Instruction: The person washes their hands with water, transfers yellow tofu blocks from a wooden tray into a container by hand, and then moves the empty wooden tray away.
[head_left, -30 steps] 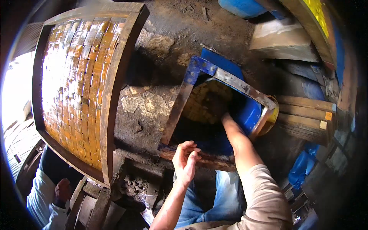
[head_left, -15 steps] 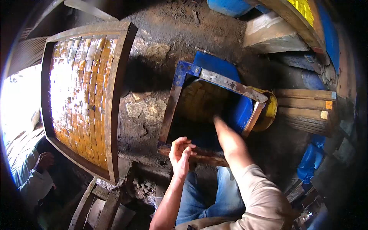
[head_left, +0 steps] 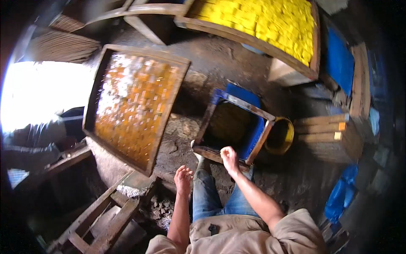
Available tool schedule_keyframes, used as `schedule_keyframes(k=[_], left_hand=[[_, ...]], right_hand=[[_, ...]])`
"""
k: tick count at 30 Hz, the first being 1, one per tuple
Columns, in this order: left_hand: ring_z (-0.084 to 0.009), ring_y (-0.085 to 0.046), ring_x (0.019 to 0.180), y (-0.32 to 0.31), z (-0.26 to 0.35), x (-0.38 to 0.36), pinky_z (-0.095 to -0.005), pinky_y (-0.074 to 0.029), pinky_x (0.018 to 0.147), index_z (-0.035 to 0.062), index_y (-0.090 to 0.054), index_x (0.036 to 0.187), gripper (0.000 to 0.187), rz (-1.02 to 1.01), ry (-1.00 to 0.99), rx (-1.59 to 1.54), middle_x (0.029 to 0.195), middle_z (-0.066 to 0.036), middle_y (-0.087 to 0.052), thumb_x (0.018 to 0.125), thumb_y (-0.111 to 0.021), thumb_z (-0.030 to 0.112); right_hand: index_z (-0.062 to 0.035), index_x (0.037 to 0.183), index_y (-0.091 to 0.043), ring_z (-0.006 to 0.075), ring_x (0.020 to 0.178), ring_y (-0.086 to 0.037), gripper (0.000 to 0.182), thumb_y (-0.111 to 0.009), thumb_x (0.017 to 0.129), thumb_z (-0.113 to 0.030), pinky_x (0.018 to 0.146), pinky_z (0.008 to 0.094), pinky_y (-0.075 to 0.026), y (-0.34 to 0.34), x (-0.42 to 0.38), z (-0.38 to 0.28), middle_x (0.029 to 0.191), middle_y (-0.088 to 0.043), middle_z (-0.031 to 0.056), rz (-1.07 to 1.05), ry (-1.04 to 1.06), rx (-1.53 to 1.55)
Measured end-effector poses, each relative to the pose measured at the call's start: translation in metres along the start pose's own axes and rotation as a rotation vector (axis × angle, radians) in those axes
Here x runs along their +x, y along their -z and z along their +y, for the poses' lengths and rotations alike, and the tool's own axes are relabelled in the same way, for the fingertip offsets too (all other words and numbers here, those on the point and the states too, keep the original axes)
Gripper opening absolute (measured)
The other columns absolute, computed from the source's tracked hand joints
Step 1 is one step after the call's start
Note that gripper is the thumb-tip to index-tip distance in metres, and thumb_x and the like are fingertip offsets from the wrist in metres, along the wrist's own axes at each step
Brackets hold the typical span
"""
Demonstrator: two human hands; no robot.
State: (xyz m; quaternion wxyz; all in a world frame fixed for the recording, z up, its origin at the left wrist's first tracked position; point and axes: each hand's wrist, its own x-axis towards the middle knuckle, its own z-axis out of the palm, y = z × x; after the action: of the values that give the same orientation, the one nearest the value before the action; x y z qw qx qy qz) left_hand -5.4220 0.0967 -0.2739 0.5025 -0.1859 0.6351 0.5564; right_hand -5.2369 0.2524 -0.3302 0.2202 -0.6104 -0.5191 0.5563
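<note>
My right hand (head_left: 229,158) is closed in a loose fist above the near edge of a square wooden frame (head_left: 261,142). Whatever its fingers may hold is hidden. The frame has a blue corner and rests over a blue container (head_left: 253,129) with a dark inside, in front of my legs. To the left of my knee, my left hand (head_left: 183,179) is raised with its fingers half curled and apart, holding nothing. A wooden-rimmed tray (head_left: 181,80) of wet, shiny amber-brown pieces (head_left: 131,106) slants at the left.
Yellow pieces (head_left: 258,23) fill a wooden tray (head_left: 249,37) at the back. Right of the frame stands a yellow bucket (head_left: 291,131), beside stacked timbers (head_left: 319,137). Blue plastic (head_left: 341,190) lies at the right. A wooden stand (head_left: 112,224) is at lower left.
My right hand has come up out of the container to its near edge. My left hand has drawn back from the frame's edge. The view has shifted, showing more of the yellow tray.
</note>
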Motion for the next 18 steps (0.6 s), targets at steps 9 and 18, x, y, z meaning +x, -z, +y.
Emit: schedule_keyframes(k=[9, 18], left_hand=[[-0.0278, -0.048, 0.119, 0.195, 0.113, 0.077, -0.0504, -0.036, 0.101, 0.0163, -0.054, 0.123, 0.052, 0.384, -0.064, -0.469, 0.126, -0.004, -0.054, 0.088, -0.051, 0.054], [-0.0250, -0.057, 0.065, 0.185, 0.242, 0.171, -0.0364, -0.049, 0.062, 0.0003, -0.061, 0.086, 0.019, 0.296, -0.193, -0.270, 0.075, -0.008, -0.058, 0.072, -0.069, 0.011]], right_hand=[[-0.0030, 0.123, -0.053, 0.0193, 0.102, -0.059, 0.053, -0.074, 0.079, -0.022, 0.080, 0.0320, -0.050, -0.172, 0.044, -0.130, 0.117, -0.059, 0.0098, -0.216, -0.164, 0.361], [0.0042, 0.099, -0.060, 0.0174, 0.094, -0.058, 0.046, -0.079, 0.065, -0.019, 0.067, 0.0350, -0.048, -0.268, 0.103, -0.137, 0.098, -0.063, 0.0122, 0.068, -0.451, 0.174]])
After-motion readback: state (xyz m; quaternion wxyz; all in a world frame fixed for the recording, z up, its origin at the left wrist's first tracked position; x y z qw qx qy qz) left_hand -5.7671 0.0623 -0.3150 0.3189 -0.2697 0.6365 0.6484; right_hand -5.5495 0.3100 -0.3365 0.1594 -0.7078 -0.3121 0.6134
